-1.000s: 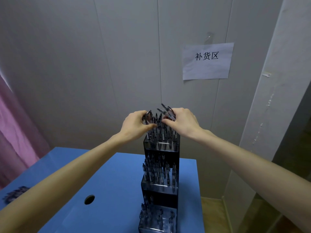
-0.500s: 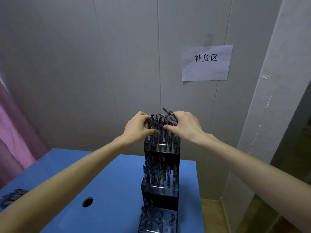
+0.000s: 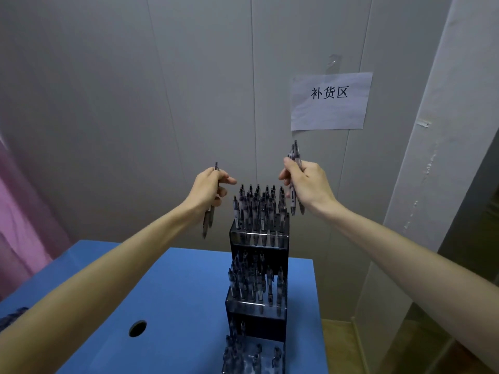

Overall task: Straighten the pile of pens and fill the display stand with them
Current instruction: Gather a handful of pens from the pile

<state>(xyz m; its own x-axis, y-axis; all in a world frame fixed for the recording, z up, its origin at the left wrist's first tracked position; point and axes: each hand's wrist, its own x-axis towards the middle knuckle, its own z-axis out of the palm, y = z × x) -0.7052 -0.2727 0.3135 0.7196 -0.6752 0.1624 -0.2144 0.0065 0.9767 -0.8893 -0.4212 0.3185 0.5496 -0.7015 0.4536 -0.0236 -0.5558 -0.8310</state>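
Observation:
A dark three-tier display stand [image 3: 258,241] rises from the right side of the blue table [image 3: 172,292], each tier packed with several upright pens [image 3: 258,206]. My left hand [image 3: 208,190] hovers left of the top tier and grips a couple of pens [image 3: 208,220] that point down. My right hand [image 3: 307,182] is lifted to the right of the top tier and holds a few pens [image 3: 295,157] upright. Neither hand touches the stand. A pile of loose pens [image 3: 10,317] shows at the table's far left edge.
A grey panel wall stands close behind the stand, with a paper sign [image 3: 330,101] taped to it. A round cable hole [image 3: 137,328] is in the tabletop. A pink curtain [image 3: 19,220] hangs at the left, a white pillar [image 3: 432,184] at the right.
Both hands were together on top of the upper tier's pens. They have lifted and moved apart, each with pens in its grip. The camera tilted down slightly.

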